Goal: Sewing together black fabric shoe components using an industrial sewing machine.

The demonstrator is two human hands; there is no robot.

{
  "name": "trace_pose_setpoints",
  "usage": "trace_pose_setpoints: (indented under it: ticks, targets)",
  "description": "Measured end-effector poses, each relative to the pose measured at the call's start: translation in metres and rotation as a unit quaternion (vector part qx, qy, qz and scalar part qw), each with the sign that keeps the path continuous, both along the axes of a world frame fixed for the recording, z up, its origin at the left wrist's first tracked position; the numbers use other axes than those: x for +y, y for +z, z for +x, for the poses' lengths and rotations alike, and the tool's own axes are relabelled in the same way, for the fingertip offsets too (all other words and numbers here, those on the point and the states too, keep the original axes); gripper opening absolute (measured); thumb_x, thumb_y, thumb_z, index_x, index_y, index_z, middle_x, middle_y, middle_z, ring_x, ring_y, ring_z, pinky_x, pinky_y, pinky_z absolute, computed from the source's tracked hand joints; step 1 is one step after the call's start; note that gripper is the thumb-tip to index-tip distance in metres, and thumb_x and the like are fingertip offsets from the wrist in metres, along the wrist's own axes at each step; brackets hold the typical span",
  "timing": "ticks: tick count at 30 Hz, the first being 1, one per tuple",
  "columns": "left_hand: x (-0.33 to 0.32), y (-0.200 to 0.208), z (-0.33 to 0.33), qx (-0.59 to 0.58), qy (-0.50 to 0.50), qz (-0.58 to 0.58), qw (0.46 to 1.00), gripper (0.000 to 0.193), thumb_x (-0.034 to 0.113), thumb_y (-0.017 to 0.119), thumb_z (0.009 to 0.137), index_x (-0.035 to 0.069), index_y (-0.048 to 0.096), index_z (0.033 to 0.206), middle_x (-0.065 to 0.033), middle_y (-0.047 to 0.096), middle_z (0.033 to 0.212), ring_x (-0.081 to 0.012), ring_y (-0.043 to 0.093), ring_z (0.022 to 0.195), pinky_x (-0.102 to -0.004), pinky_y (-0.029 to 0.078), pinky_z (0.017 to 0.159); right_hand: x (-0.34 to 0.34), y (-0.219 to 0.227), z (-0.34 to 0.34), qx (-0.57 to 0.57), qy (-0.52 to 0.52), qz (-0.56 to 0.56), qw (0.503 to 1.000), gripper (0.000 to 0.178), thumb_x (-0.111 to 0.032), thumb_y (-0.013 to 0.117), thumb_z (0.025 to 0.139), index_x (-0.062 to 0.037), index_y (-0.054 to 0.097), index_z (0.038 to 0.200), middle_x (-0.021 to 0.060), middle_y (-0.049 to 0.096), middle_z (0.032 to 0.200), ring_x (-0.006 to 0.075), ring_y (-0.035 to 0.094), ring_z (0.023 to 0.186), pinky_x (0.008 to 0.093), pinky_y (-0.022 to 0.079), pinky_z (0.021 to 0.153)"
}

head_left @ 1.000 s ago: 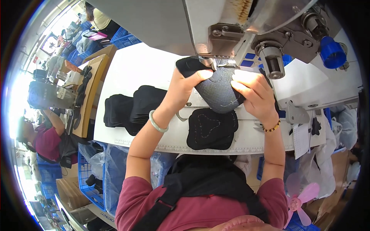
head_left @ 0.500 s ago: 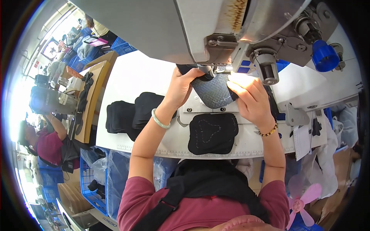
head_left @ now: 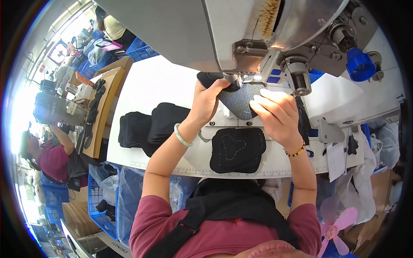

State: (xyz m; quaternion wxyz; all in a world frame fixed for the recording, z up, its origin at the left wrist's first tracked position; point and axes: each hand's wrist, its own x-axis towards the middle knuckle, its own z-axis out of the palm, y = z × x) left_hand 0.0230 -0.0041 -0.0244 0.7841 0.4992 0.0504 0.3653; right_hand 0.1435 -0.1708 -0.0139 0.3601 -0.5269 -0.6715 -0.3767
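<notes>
A dark grey-and-black fabric piece (head_left: 241, 102) lies under the presser area of a sewing machine (head_left: 250, 53), lit by its lamp. My left hand (head_left: 206, 98) pinches the piece at its left side, thumb on top near the machine foot. My right hand (head_left: 277, 111) holds its right edge between thumb and bent fingers. Just below, toward me, rests a stack of black fabric pieces (head_left: 238, 150), the top one marked with light stitching. The needle's contact with the piece is too small to make out.
Two more black stacks (head_left: 134, 130) (head_left: 167, 122) lie on the white table (head_left: 142, 86) at left. Thread spools (head_left: 297, 76) and a blue knob (head_left: 361, 64) jut from the machine's right. A pink fan (head_left: 331, 232) stands lower right; blue crates (head_left: 103, 202) sit lower left. Another person (head_left: 53, 159) works at left.
The fabric piece has turned under the machine, and less of its near end shows. My right hand has shifted slightly left and down along its edge; my left hand keeps its pinch.
</notes>
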Motion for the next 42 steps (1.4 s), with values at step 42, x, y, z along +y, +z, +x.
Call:
trace_pose_setpoints:
  ticks: [42]
  targets:
    - [0.010,0.006,-0.013,0.072,-0.153,-0.184,0.968,0.010,0.007,0.058,0.080,-0.001,0.063,0.083,-0.0066,0.063,0.080,-0.0141,0.062,0.070,-0.0270,0.050,0.068,0.000,0.006,-0.005,0.003,0.006,0.007,1.000,0.022,0.000,0.071,0.067,-0.0044,0.064,0.087,0.0038,0.061,0.090,0.0188,0.060,0.081,0.0314,0.050,0.071]
